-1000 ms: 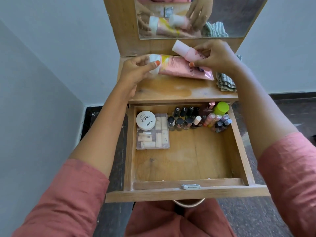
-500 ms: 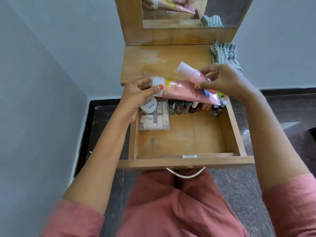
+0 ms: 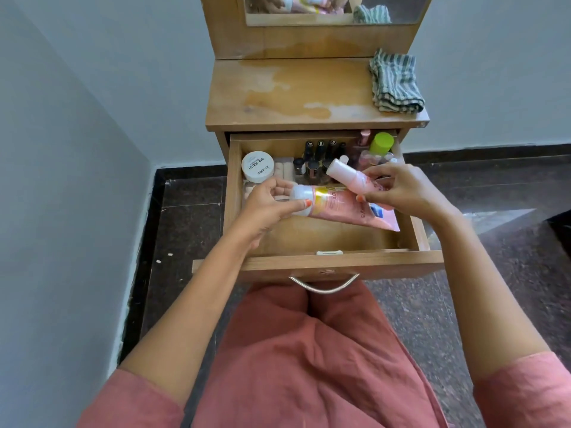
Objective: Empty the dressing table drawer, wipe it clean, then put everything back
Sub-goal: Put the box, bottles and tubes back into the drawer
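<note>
two pink containers hang over the open drawer (image 3: 340, 265), one in each hand. behind them the drawer's back row is crowded: a white jar (image 3: 257, 166) marked nail polish stands in the back left corner, a clear case of small pale tubes (image 3: 284, 168) lies just beside it and runs partly under the left hand, dark-capped nail polish bottles (image 3: 319, 149) stand along the back middle, and a bottle with a lime green cap (image 3: 382, 143) stands in the back right corner. a striped green cloth (image 3: 397, 83) lies folded at the right edge of the stained dressing table top (image 3: 278, 94), and the mirror (image 3: 401, 10) above reflects it. a metal handle (image 3: 324, 285) hangs from the drawer front, above the person's pink-clad lap. the hands and containers hide part of the back row, so the bottles behind the right hand cannot be counted. the left hand (image 3: 268, 202) curls around the white cap end of the large pink tube (image 3: 340, 206), thumb on the near side. the tube lies slanted across the drawer's middle, crimped end low toward the right wall; whether it touches the drawer floor i cannot tell. the right hand (image 3: 401, 189) pinches the small pink bottle (image 3: 349, 176) between thumb and fingers, its white cap pointing up and left, just above the large tube, and one fingertip rests on that tube.
</note>
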`<state>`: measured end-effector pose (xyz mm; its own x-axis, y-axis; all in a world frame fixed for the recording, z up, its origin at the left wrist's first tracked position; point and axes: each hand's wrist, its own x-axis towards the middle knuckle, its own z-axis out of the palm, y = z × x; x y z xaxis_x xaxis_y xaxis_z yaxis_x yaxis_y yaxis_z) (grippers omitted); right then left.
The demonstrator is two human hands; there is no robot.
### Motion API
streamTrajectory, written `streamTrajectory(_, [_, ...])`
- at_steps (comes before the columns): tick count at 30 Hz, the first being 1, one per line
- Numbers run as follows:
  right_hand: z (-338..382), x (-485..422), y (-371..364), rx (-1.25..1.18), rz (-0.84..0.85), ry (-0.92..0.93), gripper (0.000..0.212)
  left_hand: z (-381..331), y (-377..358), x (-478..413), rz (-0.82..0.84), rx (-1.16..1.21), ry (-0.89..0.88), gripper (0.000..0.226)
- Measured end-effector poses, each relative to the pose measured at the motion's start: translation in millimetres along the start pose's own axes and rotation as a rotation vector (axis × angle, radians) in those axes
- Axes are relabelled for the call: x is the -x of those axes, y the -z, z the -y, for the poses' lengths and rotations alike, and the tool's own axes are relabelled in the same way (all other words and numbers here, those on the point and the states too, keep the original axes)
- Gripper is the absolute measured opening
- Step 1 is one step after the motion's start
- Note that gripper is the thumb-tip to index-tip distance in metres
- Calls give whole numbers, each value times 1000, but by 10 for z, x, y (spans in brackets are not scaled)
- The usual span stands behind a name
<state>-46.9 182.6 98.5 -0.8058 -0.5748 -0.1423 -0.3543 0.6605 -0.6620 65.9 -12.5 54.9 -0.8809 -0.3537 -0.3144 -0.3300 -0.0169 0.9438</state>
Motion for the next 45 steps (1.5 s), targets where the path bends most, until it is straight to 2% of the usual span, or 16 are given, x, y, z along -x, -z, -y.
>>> streamTrajectory(7, [-175,64,-82,-66,6,-68,51,156,-53,-26,84,-85,51,28])
streamTrajectory(18, [-267,1,-139,-68,-4,-65,53,223,-90,-78,226,-221,86,32])
streamTrajectory(28, [-348,-90,-194,-62,72,-67,49,239,-88,-160,390,-500,72,42])
streamTrajectory(35, [-425,-184,-244,30,135,-17,46,232,-94,-189,408,-473,86,48])
streamTrajectory(39, [-403,-208,-240,86,141,20,46,165,-155,-251,290,-329,70,56])
streamTrajectory(45, [-376,-250,-261,113,136,57,49,-9,-342,-354,189,-216,27,30])
